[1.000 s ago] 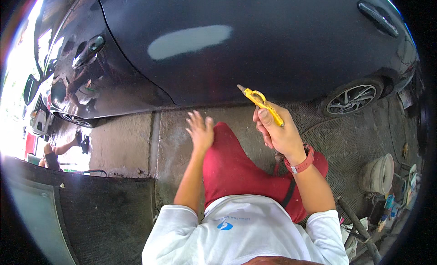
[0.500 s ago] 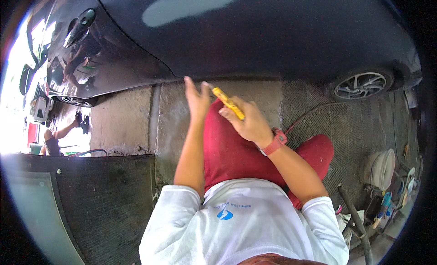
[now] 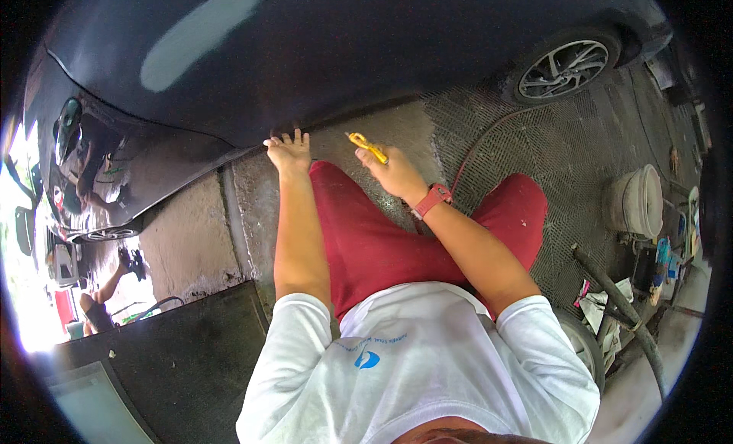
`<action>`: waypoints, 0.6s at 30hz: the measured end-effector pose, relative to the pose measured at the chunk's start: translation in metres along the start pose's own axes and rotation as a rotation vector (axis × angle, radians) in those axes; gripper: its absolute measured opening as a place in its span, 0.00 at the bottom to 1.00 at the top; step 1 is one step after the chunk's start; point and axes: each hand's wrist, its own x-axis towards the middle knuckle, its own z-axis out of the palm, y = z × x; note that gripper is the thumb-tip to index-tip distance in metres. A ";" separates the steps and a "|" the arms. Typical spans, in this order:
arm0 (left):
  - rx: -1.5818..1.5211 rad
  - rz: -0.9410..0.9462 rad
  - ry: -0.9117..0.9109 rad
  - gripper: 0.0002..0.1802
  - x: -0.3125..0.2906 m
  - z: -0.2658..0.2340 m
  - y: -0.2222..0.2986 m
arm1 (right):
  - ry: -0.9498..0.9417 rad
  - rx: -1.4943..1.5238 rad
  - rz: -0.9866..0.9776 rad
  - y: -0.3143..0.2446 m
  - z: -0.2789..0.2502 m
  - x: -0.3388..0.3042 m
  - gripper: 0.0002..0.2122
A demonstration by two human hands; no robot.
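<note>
My right hand (image 3: 391, 173) is closed around a slim yellow tool (image 3: 368, 148) with a small tip; its exact kind is hard to make out. The tool points up and left, toward the dark car. My left hand (image 3: 289, 154) is open with fingers spread, at the lower edge of the car body (image 3: 328, 54); whether it touches is unclear. A dull light-grey patch (image 3: 200, 38) shows on the dark panel above and left of it.
A car wheel (image 3: 563, 70) stands at upper right, with a hose (image 3: 472, 150) on the textured mat. To the right are a whitish bucket (image 3: 640, 201) and a pole (image 3: 622, 314). A dark board (image 3: 198, 352) lies at lower left. Another person's leg (image 3: 107, 291) shows at far left.
The view has turned, so the car sits more slanted. My left hand has moved left and its fingers have spread. The yellow tool stays in my right hand, farther from the left.
</note>
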 end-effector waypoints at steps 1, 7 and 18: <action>-0.015 -0.005 -0.004 0.42 0.003 0.003 -0.010 | 0.012 0.003 0.041 0.008 -0.007 0.001 0.28; -0.094 -0.044 0.024 0.47 -0.005 0.027 -0.080 | 0.040 0.074 0.150 0.040 -0.053 -0.004 0.26; -0.059 -0.219 -0.025 0.45 -0.046 0.080 -0.157 | 0.166 0.458 0.251 0.067 -0.127 -0.017 0.29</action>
